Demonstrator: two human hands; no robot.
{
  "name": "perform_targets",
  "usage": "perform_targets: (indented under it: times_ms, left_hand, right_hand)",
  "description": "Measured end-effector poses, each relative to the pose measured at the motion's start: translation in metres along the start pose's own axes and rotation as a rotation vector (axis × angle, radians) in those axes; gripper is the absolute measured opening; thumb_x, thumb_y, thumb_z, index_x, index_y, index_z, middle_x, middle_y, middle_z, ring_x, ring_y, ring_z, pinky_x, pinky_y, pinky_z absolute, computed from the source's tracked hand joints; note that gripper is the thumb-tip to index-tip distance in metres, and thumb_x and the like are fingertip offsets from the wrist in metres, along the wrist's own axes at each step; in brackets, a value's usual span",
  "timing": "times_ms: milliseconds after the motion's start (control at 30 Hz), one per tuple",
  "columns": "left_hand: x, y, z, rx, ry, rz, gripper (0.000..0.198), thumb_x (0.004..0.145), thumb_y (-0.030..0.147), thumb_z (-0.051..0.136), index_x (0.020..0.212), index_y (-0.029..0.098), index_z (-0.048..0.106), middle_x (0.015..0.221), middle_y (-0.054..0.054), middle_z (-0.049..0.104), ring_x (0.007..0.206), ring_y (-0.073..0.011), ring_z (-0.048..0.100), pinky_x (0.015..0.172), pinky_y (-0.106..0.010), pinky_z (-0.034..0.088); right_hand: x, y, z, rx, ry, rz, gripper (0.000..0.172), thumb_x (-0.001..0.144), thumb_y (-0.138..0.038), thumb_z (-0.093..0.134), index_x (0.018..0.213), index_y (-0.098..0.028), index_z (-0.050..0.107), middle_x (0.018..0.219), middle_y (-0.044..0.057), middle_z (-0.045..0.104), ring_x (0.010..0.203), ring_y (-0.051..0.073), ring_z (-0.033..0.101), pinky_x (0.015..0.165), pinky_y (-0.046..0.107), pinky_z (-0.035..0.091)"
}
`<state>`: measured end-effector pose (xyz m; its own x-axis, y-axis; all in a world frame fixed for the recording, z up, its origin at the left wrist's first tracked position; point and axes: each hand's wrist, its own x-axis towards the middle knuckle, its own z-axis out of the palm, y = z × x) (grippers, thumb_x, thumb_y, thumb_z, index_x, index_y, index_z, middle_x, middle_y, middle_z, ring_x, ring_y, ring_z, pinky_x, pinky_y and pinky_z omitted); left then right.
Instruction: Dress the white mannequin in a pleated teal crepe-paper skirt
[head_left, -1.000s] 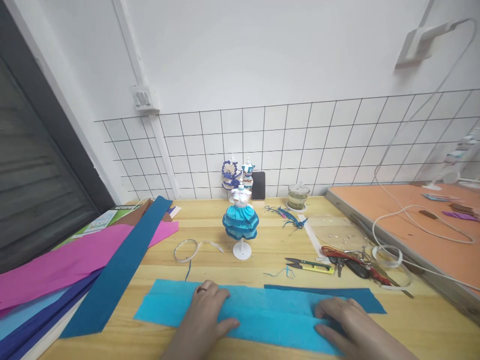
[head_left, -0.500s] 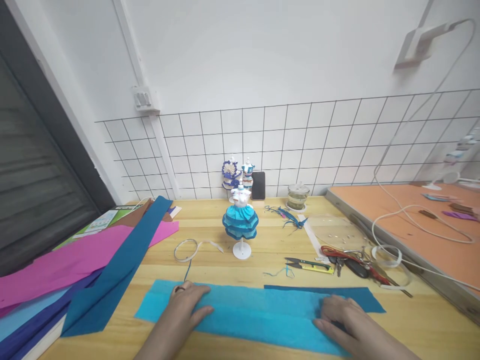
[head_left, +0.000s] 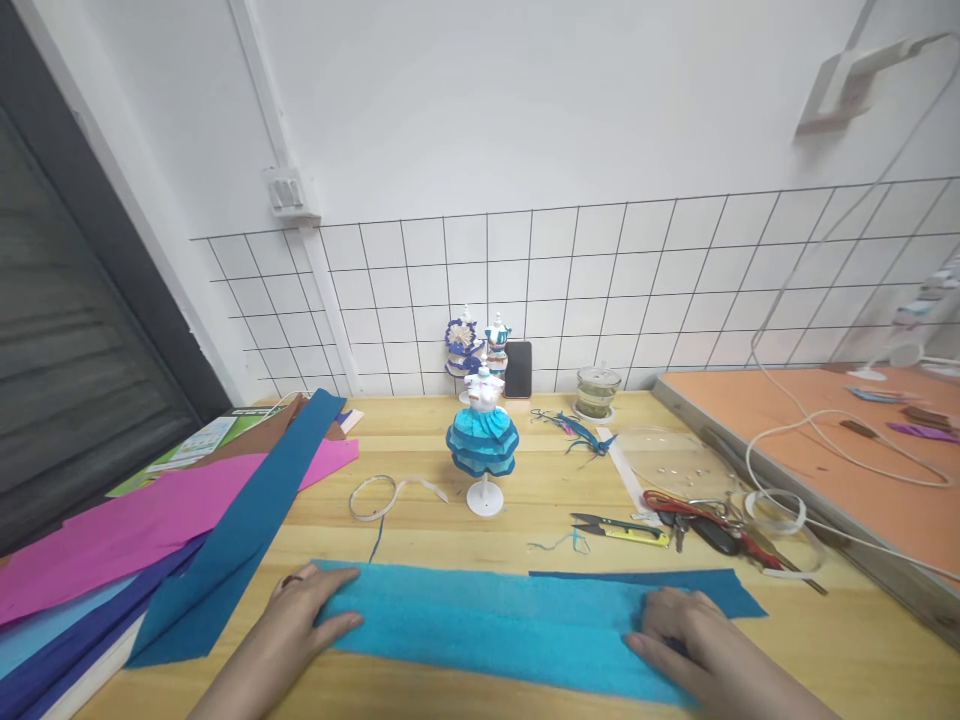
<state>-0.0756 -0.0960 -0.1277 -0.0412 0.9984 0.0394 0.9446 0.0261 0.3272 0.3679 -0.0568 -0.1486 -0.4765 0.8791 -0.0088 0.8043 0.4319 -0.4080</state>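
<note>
A light blue crepe paper strip point(head_left: 480, 625) lies lengthwise across the front of the wooden table. On its left end rests my left hand point(head_left: 311, 615), fingers stretched out and thumb apart, a dark ring on one finger. My right hand point(head_left: 686, 635) is at the strip's right part with fingers curled and thumb against the paper; its fingertips are partly hidden. From beneath the strip at the right, a dark teal paper strip point(head_left: 739, 592) sticks out. Just behind stands a small dress form point(head_left: 484, 395) in a ruffled blue skirt point(head_left: 482, 440).
Thread snips point(head_left: 621, 528), keys point(head_left: 712, 535) and a clear plastic tray point(head_left: 675, 462) lie to the right. A lidded glass cup point(head_left: 597, 390) and a phone point(head_left: 518, 370) stand at the back. Coloured paper sheets point(head_left: 150, 495) cover the left; a white ribbon point(head_left: 373, 497) lies nearby.
My left hand has slid left along the light blue strip to its left end. My right hand has stayed in about the same place.
</note>
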Motion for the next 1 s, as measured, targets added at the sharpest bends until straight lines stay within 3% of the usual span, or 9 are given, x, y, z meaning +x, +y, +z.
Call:
perform_targets:
  times_ms: [67, 200, 400, 567, 733, 1000]
  left_hand:
    - [-0.003, -0.015, -0.001, 0.012, 0.05, 0.004, 0.039, 0.075, 0.046, 0.06, 0.109, 0.026, 0.07, 0.108, -0.005, 0.072, 0.11, -0.0316, 0.06, 0.093, -0.04, 0.047]
    - [-0.01, -0.038, -0.004, -0.02, 0.094, -0.001, 0.039, 0.073, 0.049, 0.062, 0.104, 0.027, 0.071, 0.107, -0.004, 0.073, 0.102, -0.03, 0.065, 0.088, -0.038, 0.052]
    - [-0.016, -0.057, 0.0, -0.224, 0.092, -0.063, 0.044, 0.076, 0.048, 0.059, 0.113, 0.025, 0.067, 0.119, -0.002, 0.068, 0.109, -0.0262, 0.063, 0.092, -0.034, 0.051]
    - [-0.018, -0.061, 0.003, -0.368, 0.109, -0.107, 0.045, 0.076, 0.049, 0.06, 0.113, 0.024, 0.066, 0.124, -0.001, 0.064, 0.115, -0.0263, 0.059, 0.093, -0.032, 0.051]
    - [-0.018, -0.058, 0.004, -0.369, 0.12, -0.12, 0.047, 0.076, 0.048, 0.06, 0.116, 0.023, 0.064, 0.125, -0.003, 0.063, 0.116, -0.0272, 0.058, 0.096, -0.036, 0.048]
    - [-0.018, -0.057, 0.008, -0.363, 0.165, -0.138, 0.045, 0.073, 0.047, 0.062, 0.112, 0.025, 0.066, 0.121, -0.001, 0.066, 0.113, -0.0259, 0.06, 0.092, -0.031, 0.052]
  right_hand:
    - [0.0, -0.001, -0.001, -0.009, -0.011, 0.001, 0.043, 0.094, -0.047, 0.042, 0.063, -0.02, 0.054, 0.072, 0.001, 0.063, 0.069, 0.019, 0.06, 0.07, 0.031, 0.04]
    - [-0.001, -0.003, -0.002, -0.02, -0.024, -0.022, 0.044, 0.096, -0.046, 0.037, 0.068, -0.02, 0.058, 0.075, 0.004, 0.066, 0.07, 0.02, 0.061, 0.071, 0.034, 0.039]
    - [-0.009, -0.005, -0.001, -0.111, 0.042, 0.011, 0.043, 0.097, -0.045, 0.036, 0.072, -0.022, 0.063, 0.075, 0.004, 0.066, 0.075, 0.023, 0.062, 0.076, 0.04, 0.037]
    - [-0.018, 0.001, -0.004, -0.103, 0.072, 0.074, 0.043, 0.096, -0.046, 0.037, 0.073, -0.024, 0.066, 0.076, 0.004, 0.067, 0.073, 0.023, 0.063, 0.075, 0.039, 0.039]
    - [-0.023, 0.015, -0.002, -0.139, 0.125, 0.135, 0.044, 0.094, -0.048, 0.039, 0.07, -0.025, 0.066, 0.074, 0.004, 0.067, 0.074, 0.025, 0.064, 0.073, 0.039, 0.04]
    - [-0.025, 0.03, 0.015, -0.266, 0.26, 0.076, 0.037, 0.092, -0.044, 0.046, 0.067, -0.025, 0.065, 0.07, 0.002, 0.066, 0.071, 0.024, 0.064, 0.072, 0.039, 0.039]
